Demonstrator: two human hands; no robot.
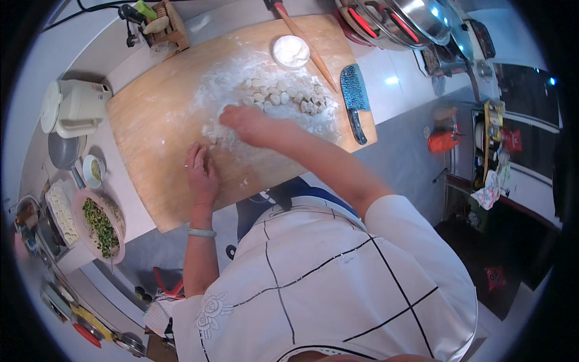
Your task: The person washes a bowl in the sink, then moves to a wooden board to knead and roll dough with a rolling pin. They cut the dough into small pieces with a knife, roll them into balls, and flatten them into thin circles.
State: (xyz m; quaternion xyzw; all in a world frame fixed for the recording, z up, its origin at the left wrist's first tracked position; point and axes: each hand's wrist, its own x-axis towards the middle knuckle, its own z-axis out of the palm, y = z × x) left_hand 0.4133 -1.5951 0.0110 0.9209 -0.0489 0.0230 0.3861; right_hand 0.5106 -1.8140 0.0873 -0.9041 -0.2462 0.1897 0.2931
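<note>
My left hand (202,174) rests on the wooden board (149,135) near its front edge, fingers somewhat apart and nothing in them. Over the floured middle of the board, my right hand (248,124) is blurred with its fingers curled downward. Whether anything is inside it is hidden. Below its fingertips lies a small heap of flour or dough bits (216,134). Just beyond this hand are several small cut dough pieces (273,97), dusted with flour. A white bowl of flour (291,51) stands behind them, beside a wooden rolling pin (312,52).
A cleaver (355,97) lies along the board's right side. On the left counter stand a cream-coloured appliance (79,106), a small pan (65,151), a small bowl (94,171), a pink basin of chopped greens (81,201) and a tray of white dumplings (62,212). A steel pot (418,20) is at the back right.
</note>
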